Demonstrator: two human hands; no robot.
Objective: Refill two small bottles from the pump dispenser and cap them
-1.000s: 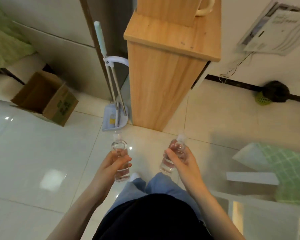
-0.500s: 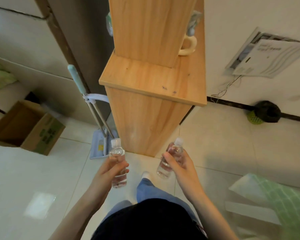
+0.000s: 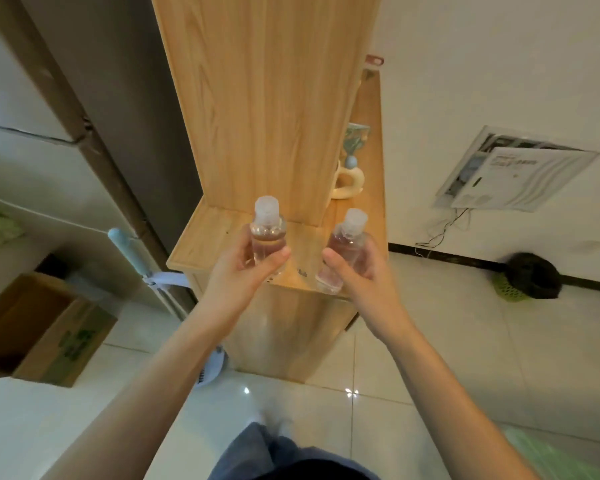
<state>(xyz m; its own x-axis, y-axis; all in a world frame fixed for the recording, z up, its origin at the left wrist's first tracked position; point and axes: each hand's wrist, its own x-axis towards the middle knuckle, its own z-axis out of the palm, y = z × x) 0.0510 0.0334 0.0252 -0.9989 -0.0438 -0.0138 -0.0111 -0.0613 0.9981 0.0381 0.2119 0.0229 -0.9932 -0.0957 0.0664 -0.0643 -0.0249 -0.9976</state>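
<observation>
My left hand point(image 3: 243, 268) grips a small clear bottle point(image 3: 268, 237) with a translucent flip cap, held upright over the wooden shelf ledge point(image 3: 201, 237). My right hand point(image 3: 357, 275) grips a second small clear bottle point(image 3: 347, 247), capped too and tilted slightly to the left. Both bottles hold clear liquid. They hover above the ledge of the wooden cabinet point(image 3: 267, 98), side by side and a little apart. No pump dispenser is in view.
A cream mug point(image 3: 349, 183) stands further back on the ledge. A dustpan and broom handle point(image 3: 129, 251) lean left of the cabinet, with a cardboard box point(image 3: 45, 327) on the floor beyond. A wall unit point(image 3: 513, 171) and a dark object point(image 3: 530, 275) are at right.
I have stepped up to the cabinet, and both hands have risen with the bottles from over the floor to above the ledge.
</observation>
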